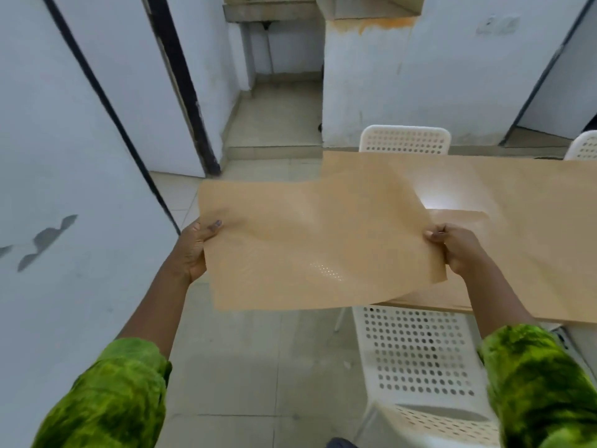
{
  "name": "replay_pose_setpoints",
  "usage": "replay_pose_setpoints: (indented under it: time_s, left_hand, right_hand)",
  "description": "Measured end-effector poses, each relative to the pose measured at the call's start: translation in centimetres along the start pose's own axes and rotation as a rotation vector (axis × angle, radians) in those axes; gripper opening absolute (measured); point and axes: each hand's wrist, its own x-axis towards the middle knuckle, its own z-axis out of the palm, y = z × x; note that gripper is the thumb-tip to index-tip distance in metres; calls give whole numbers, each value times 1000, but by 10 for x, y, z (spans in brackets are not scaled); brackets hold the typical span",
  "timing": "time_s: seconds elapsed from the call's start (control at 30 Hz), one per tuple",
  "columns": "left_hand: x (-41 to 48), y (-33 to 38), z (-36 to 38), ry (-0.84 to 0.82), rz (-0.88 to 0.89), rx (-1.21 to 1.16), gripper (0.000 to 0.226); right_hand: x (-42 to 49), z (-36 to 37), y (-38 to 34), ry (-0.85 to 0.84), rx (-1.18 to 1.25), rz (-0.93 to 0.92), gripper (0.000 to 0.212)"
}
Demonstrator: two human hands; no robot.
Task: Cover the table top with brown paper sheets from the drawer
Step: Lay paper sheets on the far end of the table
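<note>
Brown paper sheet (323,244), pinched at opposite edges by left hand (193,250) and right hand (458,250), sags mid-span and may land skewed over the laid sheets (523,215) at frame right.

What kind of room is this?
Probably a plain indoor dining or work room: white perforated chairs flank flat-laid brown paper sheets, with a tiled floor and bare white walls.

1. I hold a loose rectangular brown paper sheet (323,240) at 12 o'clock, my left hand (193,250) gripping its 9 o'clock edge and my right hand (455,247) its 3 o'clock edge.
2. Its 3 o'clock part overlaps the flat brown paper sheets (533,221) laid at 2 o'clock.
3. A white perforated plastic chair (420,357) stands before them at 5 o'clock, and a second white perforated chair (403,140) behind them at 1 o'clock.
</note>
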Motion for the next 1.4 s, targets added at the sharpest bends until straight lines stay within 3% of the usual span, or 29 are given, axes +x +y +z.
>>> replay_pose_setpoints:
  time_s: [0.23, 0.5, 0.73, 1.07, 1.4]
  left_hand:
    - [43, 18, -41, 121, 13, -34, 24]
    - [145, 43, -57, 71, -29, -15, 83]
    - [227, 55, -52, 69, -73, 114, 46]
    - [365, 86, -46, -7, -48, 176, 45]
    - [529, 125, -30, -271, -77, 263, 45]
  right_hand:
    - [38, 51, 6, -54, 115, -22, 18]
    - [112, 100, -2, -17, 213, 40, 20]
    - [157, 143, -5, 68, 294, 99, 20]
    - [193, 206, -17, 270, 353, 99, 20]
    - [230, 266, -51, 519, 502, 62, 20]
